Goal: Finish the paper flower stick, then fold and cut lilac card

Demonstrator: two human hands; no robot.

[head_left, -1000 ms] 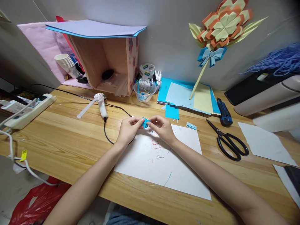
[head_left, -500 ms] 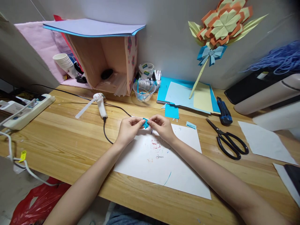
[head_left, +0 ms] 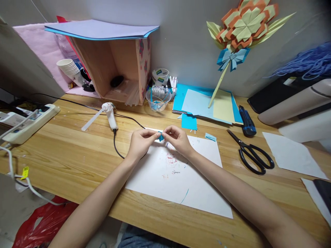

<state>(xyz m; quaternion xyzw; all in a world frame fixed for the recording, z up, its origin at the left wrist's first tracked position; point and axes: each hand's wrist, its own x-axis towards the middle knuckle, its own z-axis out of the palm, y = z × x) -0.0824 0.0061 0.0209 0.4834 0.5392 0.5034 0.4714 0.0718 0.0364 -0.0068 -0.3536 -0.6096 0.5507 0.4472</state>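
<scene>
Both hands meet over the far edge of a white paper sheet [head_left: 178, 179] on the wooden desk [head_left: 64, 151]. My left hand [head_left: 141, 142] and my right hand [head_left: 176, 138] pinch a small folded piece of blue paper [head_left: 161, 137] between their fingertips. Only a sliver of the blue piece shows between the fingers. A glue gun [head_left: 110, 114] with a black cord lies just left of my left hand.
Black scissors [head_left: 250, 155] and a blue utility knife [head_left: 246, 122] lie to the right. Blue and yellow sheets [head_left: 207, 105], a clear bowl [head_left: 157, 99], tape, markers, a cardboard box [head_left: 113, 69] and a paper flower [head_left: 244, 26] line the back. A power strip [head_left: 24, 122] sits far left.
The hands have closed further over the blue piece, so less of it shows. The view has shifted slightly; the hands stay in the same spot.
</scene>
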